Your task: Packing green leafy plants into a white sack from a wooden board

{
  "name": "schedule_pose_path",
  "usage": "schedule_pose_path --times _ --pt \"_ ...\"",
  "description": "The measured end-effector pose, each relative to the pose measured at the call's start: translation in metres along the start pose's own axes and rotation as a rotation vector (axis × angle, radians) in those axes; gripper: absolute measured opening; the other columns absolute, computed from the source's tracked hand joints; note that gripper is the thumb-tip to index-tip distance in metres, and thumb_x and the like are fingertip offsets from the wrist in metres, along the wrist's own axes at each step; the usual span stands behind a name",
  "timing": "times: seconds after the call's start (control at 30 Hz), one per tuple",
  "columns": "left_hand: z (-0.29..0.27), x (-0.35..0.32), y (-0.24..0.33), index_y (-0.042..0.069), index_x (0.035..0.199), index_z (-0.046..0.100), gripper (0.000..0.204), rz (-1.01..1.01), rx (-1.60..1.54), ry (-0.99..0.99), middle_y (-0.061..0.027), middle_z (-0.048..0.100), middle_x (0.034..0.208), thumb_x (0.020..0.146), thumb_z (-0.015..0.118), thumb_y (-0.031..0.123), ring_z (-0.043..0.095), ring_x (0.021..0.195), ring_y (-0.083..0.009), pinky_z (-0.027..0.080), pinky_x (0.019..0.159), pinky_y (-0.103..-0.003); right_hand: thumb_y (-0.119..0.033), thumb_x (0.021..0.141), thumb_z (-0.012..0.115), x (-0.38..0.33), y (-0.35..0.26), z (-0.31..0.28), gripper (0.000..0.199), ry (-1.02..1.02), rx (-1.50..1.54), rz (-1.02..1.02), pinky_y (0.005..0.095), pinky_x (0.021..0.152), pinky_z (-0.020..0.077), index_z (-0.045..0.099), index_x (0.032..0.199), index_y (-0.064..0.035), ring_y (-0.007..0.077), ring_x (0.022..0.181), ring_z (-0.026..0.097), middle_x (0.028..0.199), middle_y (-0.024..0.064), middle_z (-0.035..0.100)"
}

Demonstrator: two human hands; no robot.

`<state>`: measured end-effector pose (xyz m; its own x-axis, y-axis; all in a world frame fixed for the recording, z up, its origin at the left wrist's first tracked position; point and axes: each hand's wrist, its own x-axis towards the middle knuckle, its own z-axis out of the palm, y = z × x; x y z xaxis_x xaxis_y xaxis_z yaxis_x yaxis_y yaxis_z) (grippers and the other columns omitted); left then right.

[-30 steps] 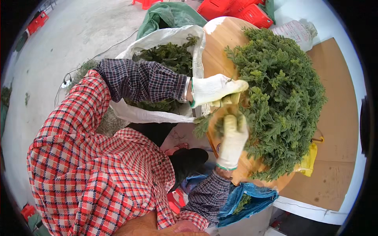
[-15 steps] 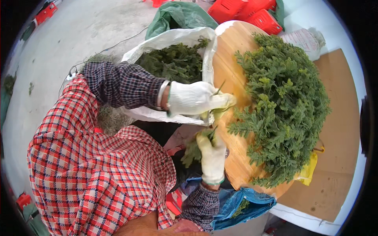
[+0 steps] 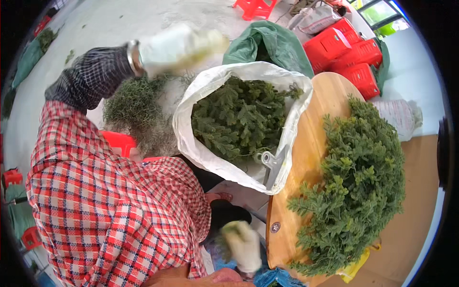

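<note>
My left hand, in a white glove with yellowed fingers, is raised above the floor, left of the green sack. Motion smears its fingers, so its hold cannot be told. Low in the view, my right hand, also gloved, is closed on a small bunch of evergreen sprigs, blurred against my dark trousers. Between the two hands stands an open white woven sack full of cut evergreen branches. A grey clip grips its rim. On the wooden board lies a large evergreen heap.
Thin green trimmings lie on the floor by a red stool. A green sack stands behind the white one. Several red stools are stacked at the back right. A blue bag is below the board.
My left hand has swung up and left, away from the board and white sack. My right hand has moved down with the sprigs. The view has shifted, uncovering the sack's clip.
</note>
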<state>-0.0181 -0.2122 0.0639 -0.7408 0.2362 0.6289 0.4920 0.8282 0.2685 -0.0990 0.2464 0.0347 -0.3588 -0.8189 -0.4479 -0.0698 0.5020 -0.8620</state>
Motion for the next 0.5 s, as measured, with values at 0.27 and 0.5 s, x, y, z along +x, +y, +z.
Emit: schedule_pose_path --times 0.27,0.5 --pt "0.010 -0.181 -0.065 0.006 0.098 0.064 0.038 -1.700 0.121 0.159 -0.0026 0.054 0.065 0.086 0.057 0.041 0.045 0.050 -0.0102 0.042 0.046 -0.026 -0.024 0.090 0.056 0.123 -0.073 -0.011 0.036 0.766 -0.163 -0.492 0.0336 0.068 0.0507 0.053 0.116 0.0014 0.0268 0.073 0.063 0.089 0.0145 0.065" --pt "0.015 -0.317 -0.051 -0.008 0.090 0.065 0.043 -1.896 0.026 -0.417 -0.0175 0.068 0.086 0.066 0.079 0.025 0.067 0.083 -0.0220 0.055 0.065 -0.035 -0.033 0.081 0.066 0.195 -0.044 0.006 0.045 0.862 -0.749 -0.537 0.0381 0.080 0.0456 0.055 0.111 -0.0008 0.0344 0.090 0.056 0.101 0.0179 0.059"
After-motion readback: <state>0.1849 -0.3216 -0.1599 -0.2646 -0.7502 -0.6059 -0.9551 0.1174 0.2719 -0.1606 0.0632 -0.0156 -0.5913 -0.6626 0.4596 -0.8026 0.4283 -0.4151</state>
